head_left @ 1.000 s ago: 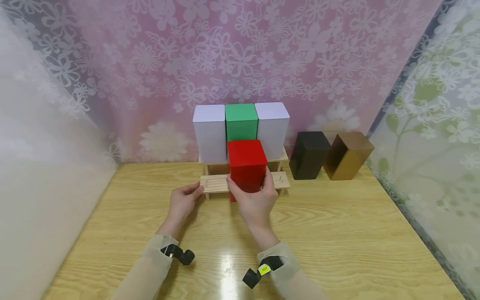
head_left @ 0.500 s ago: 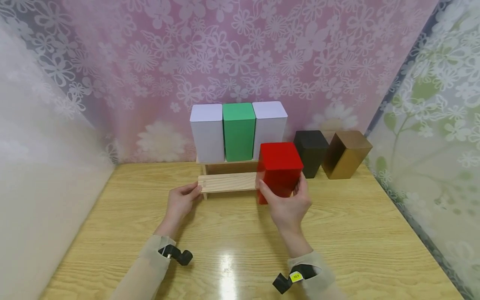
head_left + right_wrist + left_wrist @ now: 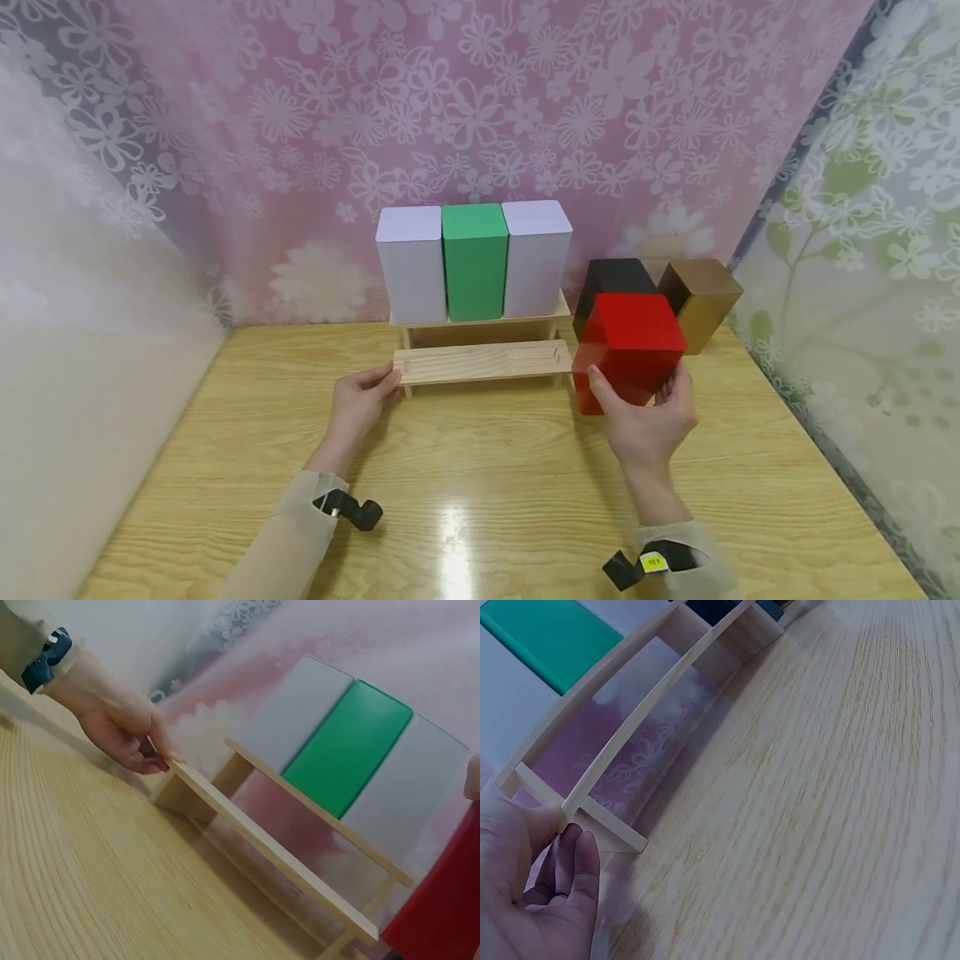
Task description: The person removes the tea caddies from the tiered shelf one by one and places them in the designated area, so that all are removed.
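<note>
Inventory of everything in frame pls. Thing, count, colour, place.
red block: 1, red, before the black block
wooden stand: 1, pale wood, two-tiered, on the table
green block: 1, green, upper tier, middle
white blocks: 2, white, flanking the green
black block: 1, black, right of stand
brown block: 1, brown, right of black
table: 1, light wood-grain, underneath
backdrop: 1, pink floral, behind
wrist devices: 2, black, one per wrist
sleeves: 2, beige, both arms
left hand: 1, bare, fingers pinching lower shelf's left end
right hand: 1, bare, fingers gripping red block
</note>
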{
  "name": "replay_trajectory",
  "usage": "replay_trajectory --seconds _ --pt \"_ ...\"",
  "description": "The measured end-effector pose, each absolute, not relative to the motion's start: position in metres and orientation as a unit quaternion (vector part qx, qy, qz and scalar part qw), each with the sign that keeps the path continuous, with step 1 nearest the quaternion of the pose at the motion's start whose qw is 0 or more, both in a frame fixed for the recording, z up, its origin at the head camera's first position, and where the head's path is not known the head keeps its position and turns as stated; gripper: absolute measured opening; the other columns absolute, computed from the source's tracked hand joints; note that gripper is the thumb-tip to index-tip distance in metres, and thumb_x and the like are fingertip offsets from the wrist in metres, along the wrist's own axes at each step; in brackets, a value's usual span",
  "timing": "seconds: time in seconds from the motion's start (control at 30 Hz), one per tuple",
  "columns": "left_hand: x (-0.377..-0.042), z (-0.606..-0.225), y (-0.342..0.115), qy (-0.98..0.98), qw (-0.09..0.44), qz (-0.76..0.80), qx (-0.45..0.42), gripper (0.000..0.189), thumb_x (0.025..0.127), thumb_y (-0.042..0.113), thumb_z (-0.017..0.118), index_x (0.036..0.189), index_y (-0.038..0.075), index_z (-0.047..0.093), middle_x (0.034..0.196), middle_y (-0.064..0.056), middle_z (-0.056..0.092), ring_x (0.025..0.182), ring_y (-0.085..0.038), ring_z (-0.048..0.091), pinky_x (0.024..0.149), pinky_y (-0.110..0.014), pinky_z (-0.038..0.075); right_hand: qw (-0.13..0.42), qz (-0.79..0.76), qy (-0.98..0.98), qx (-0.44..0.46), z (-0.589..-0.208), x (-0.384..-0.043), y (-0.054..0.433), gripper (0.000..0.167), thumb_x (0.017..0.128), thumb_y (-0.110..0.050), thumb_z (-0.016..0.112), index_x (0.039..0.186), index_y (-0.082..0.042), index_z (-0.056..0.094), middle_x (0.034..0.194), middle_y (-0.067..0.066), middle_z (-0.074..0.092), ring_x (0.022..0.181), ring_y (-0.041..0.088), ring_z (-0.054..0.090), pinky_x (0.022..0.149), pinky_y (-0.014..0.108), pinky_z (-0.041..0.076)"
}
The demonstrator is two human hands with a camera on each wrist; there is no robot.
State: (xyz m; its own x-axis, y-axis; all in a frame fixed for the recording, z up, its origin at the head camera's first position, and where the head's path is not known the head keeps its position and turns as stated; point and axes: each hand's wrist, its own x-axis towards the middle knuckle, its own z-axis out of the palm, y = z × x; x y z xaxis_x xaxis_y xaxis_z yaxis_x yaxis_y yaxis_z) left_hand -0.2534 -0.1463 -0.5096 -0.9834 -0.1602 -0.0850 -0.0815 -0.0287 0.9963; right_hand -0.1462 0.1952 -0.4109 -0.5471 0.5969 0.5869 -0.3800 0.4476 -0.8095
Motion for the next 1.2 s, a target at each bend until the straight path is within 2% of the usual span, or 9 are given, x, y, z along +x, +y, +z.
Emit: replay_trajectory --seconds 0.3,0.63,0.87,1.2 --pt "-0.255 -0.509 -0.147 -0.692 0.02 -0.716 0.088 0.034 0.099 0.006 0.077 0.129 -0.009 0.07 0.131 -0.027 0.067 0.095 -0.012 0.072 0.088 -0.028 0.064 0.479 0.507 -0.71 -0.1 -0.421 -0.144 0.233 0.07 0.08 -0.004 0.091 0.144 -0.004 0.061 0.136 0.008 0.07 0.122 0.017 0.062 0.106 0.026 0.054" --pt "-0.256 -0.508 -0.146 -0.691 0.017 -0.717 0.09 0.034 0.099 0.004 0.076 0.129 -0.009 0.07 0.131 -0.027 0.067 0.099 -0.015 0.072 0.09 -0.03 0.064 0.471 0.501 -0.714 -0.131 -0.439 -0.149 0.272 0.072 0.081 -0.008 0.091 0.145 -0.013 0.061 0.137 0.004 0.069 0.123 0.018 0.061 0.108 0.026 0.053" --pt "-0.256 -0.51 -0.147 -0.69 0.016 -0.717 0.092 0.034 0.099 0.004 0.077 0.129 -0.009 0.07 0.131 -0.027 0.067 0.097 -0.014 0.072 0.09 -0.03 0.064 0.477 0.49 -0.715 -0.144 -0.454 -0.159 0.303 0.072 0.078 -0.009 0.092 0.143 -0.013 0.063 0.134 0.006 0.07 0.119 0.016 0.063 0.106 0.024 0.053" --pt "-0.255 -0.51 -0.147 -0.694 0.013 -0.713 0.097 0.035 0.099 0.003 0.076 0.131 -0.008 0.069 0.132 -0.025 0.067 0.096 -0.013 0.073 0.089 -0.031 0.064 0.447 0.503 -0.717 -0.183 -0.467 -0.164 0.332 0.071 0.081 -0.012 0.091 0.146 -0.015 0.061 0.136 0.005 0.068 0.121 0.016 0.06 0.107 0.025 0.052"
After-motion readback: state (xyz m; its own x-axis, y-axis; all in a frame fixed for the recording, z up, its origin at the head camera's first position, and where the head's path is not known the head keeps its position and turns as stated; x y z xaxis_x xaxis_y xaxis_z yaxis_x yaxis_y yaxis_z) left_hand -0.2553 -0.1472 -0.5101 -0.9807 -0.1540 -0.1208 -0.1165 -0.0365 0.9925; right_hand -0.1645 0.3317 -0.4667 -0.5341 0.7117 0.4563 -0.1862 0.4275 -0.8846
